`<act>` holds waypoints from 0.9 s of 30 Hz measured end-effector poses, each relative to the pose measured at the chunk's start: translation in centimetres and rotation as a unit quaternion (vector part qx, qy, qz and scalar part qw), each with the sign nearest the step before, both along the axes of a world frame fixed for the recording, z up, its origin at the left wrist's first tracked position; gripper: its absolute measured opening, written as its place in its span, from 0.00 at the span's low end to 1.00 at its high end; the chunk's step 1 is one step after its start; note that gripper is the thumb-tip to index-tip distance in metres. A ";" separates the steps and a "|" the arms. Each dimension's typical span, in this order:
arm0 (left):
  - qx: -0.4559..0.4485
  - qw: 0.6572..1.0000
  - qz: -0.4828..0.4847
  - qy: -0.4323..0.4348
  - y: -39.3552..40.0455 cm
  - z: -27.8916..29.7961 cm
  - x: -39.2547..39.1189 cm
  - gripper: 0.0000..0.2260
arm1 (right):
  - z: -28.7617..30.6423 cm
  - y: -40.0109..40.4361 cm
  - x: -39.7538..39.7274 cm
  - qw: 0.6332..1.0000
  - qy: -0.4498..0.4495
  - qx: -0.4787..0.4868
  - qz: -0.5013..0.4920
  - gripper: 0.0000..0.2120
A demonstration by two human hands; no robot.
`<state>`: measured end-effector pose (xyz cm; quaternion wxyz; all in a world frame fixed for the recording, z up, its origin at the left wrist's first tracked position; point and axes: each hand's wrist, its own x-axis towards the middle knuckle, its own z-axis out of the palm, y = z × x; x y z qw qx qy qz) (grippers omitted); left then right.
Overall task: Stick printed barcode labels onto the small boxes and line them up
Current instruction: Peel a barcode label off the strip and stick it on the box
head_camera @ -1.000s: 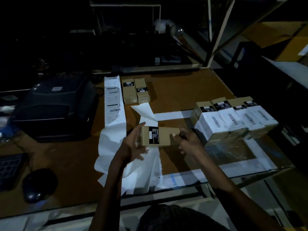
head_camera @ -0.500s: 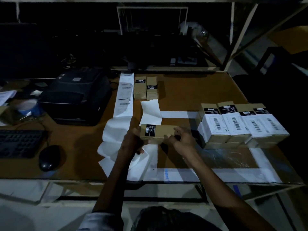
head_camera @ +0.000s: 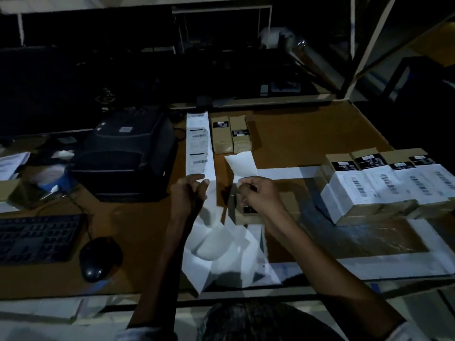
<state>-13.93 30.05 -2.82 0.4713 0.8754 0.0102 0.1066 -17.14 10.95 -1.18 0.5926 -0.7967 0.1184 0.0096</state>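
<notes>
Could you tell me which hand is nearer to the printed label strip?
Left. The left hand touches the label strip at its lower end; the right hand is off to the strip's right, over a box.
</notes>
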 end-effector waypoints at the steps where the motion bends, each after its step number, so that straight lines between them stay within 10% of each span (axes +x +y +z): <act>1: 0.020 1.000 -0.011 -0.020 0.8 0.1 0.5 0.11 | -0.2 1.2 1.3 1.000 0.016 -0.001 0.006 0.09; 9: 0.057 0.992 -0.092 -0.062 4.7 -0.1 2.7 0.08 | -2.8 8.9 9.4 0.987 0.158 0.000 -0.040 0.20; 16: 0.010 0.996 -0.089 0.021 5.4 -0.9 4.9 0.11 | -4.0 10.0 12.5 0.967 0.182 0.160 -0.075 0.05; 27: 0.043 0.990 -0.069 -0.113 3.7 1.1 7.0 0.05 | 7.2 9.9 14.4 0.956 -0.050 0.282 0.062 0.08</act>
